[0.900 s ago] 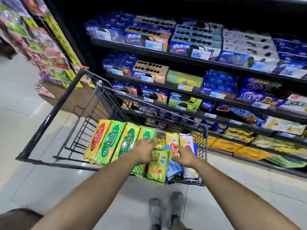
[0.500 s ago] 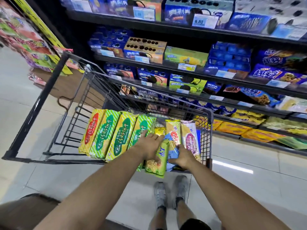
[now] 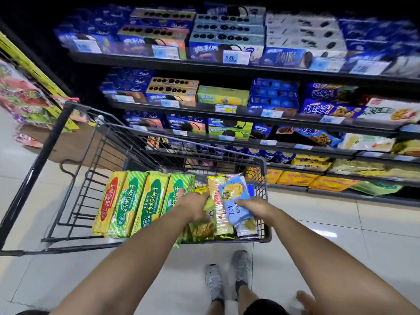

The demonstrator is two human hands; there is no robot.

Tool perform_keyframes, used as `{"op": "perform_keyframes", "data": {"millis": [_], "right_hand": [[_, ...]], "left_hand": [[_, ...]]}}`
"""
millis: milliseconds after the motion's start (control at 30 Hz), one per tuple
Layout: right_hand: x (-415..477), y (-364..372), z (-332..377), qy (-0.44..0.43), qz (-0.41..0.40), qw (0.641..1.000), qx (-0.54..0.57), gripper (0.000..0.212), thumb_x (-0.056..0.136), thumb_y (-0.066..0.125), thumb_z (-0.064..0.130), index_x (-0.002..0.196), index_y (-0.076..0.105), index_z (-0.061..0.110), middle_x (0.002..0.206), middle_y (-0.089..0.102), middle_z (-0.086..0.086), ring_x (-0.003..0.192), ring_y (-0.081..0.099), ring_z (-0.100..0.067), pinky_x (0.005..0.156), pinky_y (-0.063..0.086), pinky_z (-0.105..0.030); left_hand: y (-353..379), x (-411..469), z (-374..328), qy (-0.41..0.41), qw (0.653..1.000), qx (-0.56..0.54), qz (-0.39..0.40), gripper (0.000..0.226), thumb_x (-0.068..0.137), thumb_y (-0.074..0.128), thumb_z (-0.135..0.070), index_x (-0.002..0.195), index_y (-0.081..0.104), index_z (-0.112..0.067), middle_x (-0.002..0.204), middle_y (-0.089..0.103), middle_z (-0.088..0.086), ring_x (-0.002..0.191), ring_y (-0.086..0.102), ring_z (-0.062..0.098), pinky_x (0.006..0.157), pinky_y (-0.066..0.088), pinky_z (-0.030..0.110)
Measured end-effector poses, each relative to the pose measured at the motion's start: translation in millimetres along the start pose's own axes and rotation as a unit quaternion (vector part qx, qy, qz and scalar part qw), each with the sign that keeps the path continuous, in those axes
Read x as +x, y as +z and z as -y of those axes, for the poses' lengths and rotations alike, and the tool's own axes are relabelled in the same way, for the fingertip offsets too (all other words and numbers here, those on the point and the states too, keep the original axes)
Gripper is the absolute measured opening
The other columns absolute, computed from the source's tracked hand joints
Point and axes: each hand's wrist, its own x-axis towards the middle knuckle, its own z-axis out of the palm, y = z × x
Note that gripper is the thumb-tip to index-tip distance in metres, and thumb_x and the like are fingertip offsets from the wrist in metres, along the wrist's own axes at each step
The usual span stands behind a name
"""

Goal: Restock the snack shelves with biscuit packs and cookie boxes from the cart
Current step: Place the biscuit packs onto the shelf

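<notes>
Blue pack (image 3: 236, 198) has risen, gripped by right hand (image 3: 256, 206). Left hand (image 3: 193, 208) clutches green pack (image 3: 203, 230), fingertips hidden; four striped packs (image 3: 136, 201) left of it.

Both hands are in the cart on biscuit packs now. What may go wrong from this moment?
1. The right hand holds the blue pack by one side only; it may slip and drop into the cart.
2. The left hand grips the green pack, which is wedged between leaning packs; pulling it may drag its neighbours along.
3. Squeezing hard may crack the biscuits.
</notes>
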Motion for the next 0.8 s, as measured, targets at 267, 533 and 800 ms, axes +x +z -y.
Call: {"op": "perform_keyframes", "data": {"millis": [267, 533, 800], "right_hand": [[-104, -114, -27, -0.003, -0.116, 0.949, 0.292, 0.047, 0.090, 0.070, 0.023, 0.127, 0.040, 0.020, 0.100, 0.070, -0.015, 0.061, 0.064, -0.021, 0.052, 0.043, -0.028], [-189, -230, -119, -0.078, -0.135, 0.822, 0.548, 0.034, 0.091, 0.053, -0.006, 0.109, 0.052, 0.023, 0.103, 0.070, -0.017, 0.081, 0.068, -0.036, 0.061, 0.060, -0.045], [-237, -349, -210, -0.121, -0.228, 0.791, 0.555, 0.075, 0.080, 0.060, -0.015, 0.134, 0.036, 0.032, 0.114, 0.066, -0.012, 0.090, 0.069, -0.034, 0.073, 0.058, -0.054]], "left_hand": [[-114, 28, -85, 0.050, 0.979, -0.188, -0.059, 0.081, 0.078, 0.075, -0.054, 0.140, 0.042, -0.013, 0.130, 0.063, 0.012, 0.112, 0.062, 0.030, 0.088, 0.052, 0.034], [-195, 45, -264, 0.155, 0.948, -0.257, -0.107, 0.033, 0.080, 0.078, -0.046, 0.088, 0.052, -0.026, 0.094, 0.067, -0.002, 0.088, 0.061, 0.018, 0.071, 0.038, 0.026], [-228, 45, -459, 0.252, 0.894, -0.366, -0.063, 0.023, 0.081, 0.082, -0.019, 0.090, 0.062, -0.014, 0.089, 0.075, 0.007, 0.089, 0.072, 0.029, 0.083, 0.058, 0.042]]}}
